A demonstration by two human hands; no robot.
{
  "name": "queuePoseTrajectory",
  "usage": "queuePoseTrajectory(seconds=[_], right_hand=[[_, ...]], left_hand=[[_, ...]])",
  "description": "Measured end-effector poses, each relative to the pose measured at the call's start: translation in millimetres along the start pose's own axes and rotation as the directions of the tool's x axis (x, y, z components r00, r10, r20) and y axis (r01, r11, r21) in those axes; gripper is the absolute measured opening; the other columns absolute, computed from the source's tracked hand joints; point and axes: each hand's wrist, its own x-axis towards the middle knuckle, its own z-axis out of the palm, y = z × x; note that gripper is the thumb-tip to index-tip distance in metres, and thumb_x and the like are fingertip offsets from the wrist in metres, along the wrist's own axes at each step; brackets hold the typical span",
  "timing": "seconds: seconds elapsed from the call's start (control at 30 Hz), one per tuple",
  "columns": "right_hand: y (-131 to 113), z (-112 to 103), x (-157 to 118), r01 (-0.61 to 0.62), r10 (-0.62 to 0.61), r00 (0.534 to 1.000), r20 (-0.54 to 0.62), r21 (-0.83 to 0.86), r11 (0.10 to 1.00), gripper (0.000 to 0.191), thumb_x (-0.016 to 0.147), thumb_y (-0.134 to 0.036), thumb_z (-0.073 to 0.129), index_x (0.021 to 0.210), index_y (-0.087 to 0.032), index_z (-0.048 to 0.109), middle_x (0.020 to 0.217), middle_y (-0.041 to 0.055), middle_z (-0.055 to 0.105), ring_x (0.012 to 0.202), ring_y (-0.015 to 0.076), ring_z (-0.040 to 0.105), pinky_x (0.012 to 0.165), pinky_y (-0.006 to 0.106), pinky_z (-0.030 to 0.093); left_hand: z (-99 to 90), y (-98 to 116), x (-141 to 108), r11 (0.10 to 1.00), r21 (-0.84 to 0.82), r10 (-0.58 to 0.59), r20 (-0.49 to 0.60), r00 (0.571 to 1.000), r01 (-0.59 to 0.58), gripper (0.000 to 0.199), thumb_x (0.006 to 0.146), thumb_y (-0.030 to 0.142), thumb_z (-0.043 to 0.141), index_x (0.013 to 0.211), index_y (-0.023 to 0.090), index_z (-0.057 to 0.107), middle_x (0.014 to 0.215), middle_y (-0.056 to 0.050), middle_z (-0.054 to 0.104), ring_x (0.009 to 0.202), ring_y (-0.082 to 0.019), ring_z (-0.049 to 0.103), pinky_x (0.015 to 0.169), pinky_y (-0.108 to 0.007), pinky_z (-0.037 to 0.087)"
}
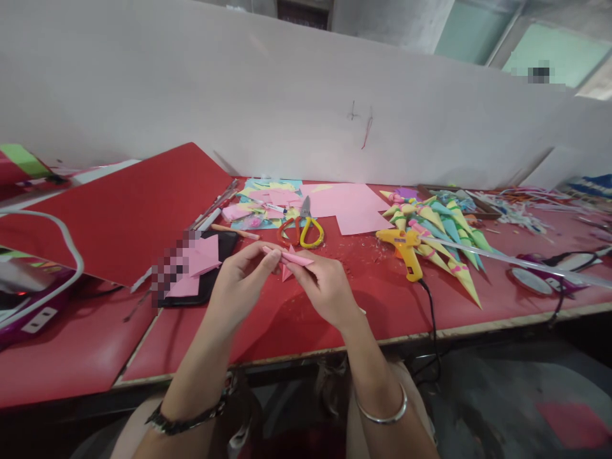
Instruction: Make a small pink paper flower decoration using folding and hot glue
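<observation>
My left hand (243, 279) and my right hand (324, 285) meet above the red table, both pinching a narrow, rolled or folded piece of pink paper (299, 257). Its left end lies between my left thumb and fingers, while the right end sticks out over my right fingers. Just behind and below, a pointed pink paper piece (287, 274) shows between the hands; whether it joins the held one I cannot tell. Beyond my fingertips lie scissors (306, 207) with one red and one yellow handle.
A yellow glue gun (406, 252) with a long clear stick lies right, beside several pastel paper cones (447, 223). Pink sheets (351, 201) and paper scraps (268, 196) are at the back. Pink squares (203, 255) rest on a black item at left, near a red board (143, 204).
</observation>
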Motion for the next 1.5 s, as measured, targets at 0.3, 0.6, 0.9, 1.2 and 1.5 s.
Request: queuePoseTrajectory(seconds=[0.3, 0.6, 0.9, 1.2, 1.5], right_hand=[[-0.8, -4.8, 1.5, -0.094, 0.057, 0.991, 0.119, 0.335, 0.937, 0.033, 0.09, -0.034, 0.042, 0.11, -0.018, 0.064, 0.061, -0.0022, 0.049, 0.051, 0.0075, 0.041, 0.047, 0.019, 0.034], [-1.2, -5.8, 1.9, -0.014, -0.012, 0.99, 0.139, 0.184, 0.983, 0.029, 0.09, -0.03, 0.044, 0.106, -0.019, 0.066, 0.071, 0.0006, 0.061, 0.057, 0.0088, 0.049, 0.054, 0.02, 0.037], [-4.5, -1.6, -1.3, 0.064, -0.057, 0.991, 0.122, -0.053, 0.997, 0.03, 0.093, -0.032, 0.038, 0.099, -0.018, 0.064, 0.084, 0.003, 0.067, 0.073, 0.0121, 0.06, 0.061, 0.021, 0.039], [-4.8, 8.7, -1.2, 0.168, -0.112, 0.984, 0.14, -0.512, 0.842, 0.026, 0.091, -0.023, 0.041, 0.103, -0.017, 0.063, 0.079, 0.0047, 0.071, 0.059, 0.0154, 0.062, 0.052, 0.026, 0.033], [-5.3, 7.6, 0.5, 0.043, 0.017, 0.985, 0.169, -0.344, 0.938, 0.029, 0.093, -0.029, 0.039, 0.104, -0.019, 0.064, 0.082, 0.0055, 0.071, 0.072, 0.0169, 0.064, 0.056, 0.023, 0.037]], left_hand=[[-2.1, 7.5, -3.2, 0.992, 0.122, 0.025, -0.006, 1.0, -0.024, 0.027, 0.08, 0.032, 0.044, 0.059, 0.019, 0.054, 0.057, 0.0, 0.056, 0.057, -0.013, 0.051, 0.057, -0.024, 0.042], [-8.6, 10.5, -2.3, 0.804, 0.57, 0.178, 0.035, 0.983, -0.166, 0.036, 0.084, 0.027, 0.034, 0.05, 0.019, 0.038, 0.044, 0.005, 0.033, 0.041, -0.009, 0.032, 0.044, -0.025, 0.024], [-9.2, 24.2, -8.1, 0.762, 0.639, 0.141, -0.006, 0.99, -0.105, 0.038, 0.086, 0.033, 0.032, 0.051, 0.02, 0.03, 0.045, 0.006, 0.028, 0.041, -0.009, 0.029, 0.043, -0.025, 0.021], [-10.0, 15.6, -5.8, 0.79, 0.611, -0.002, -0.078, 0.997, 0.05, 0.038, 0.083, 0.04, 0.032, 0.051, 0.021, 0.026, 0.045, 0.005, 0.026, 0.042, -0.01, 0.027, 0.043, -0.026, 0.019], [-11.6, 12.6, -2.5, 0.819, 0.572, -0.009, -0.077, 0.997, 0.051, 0.04, 0.082, 0.038, 0.034, 0.047, 0.021, 0.027, 0.043, 0.005, 0.024, 0.04, -0.01, 0.025, 0.041, -0.026, 0.018]])
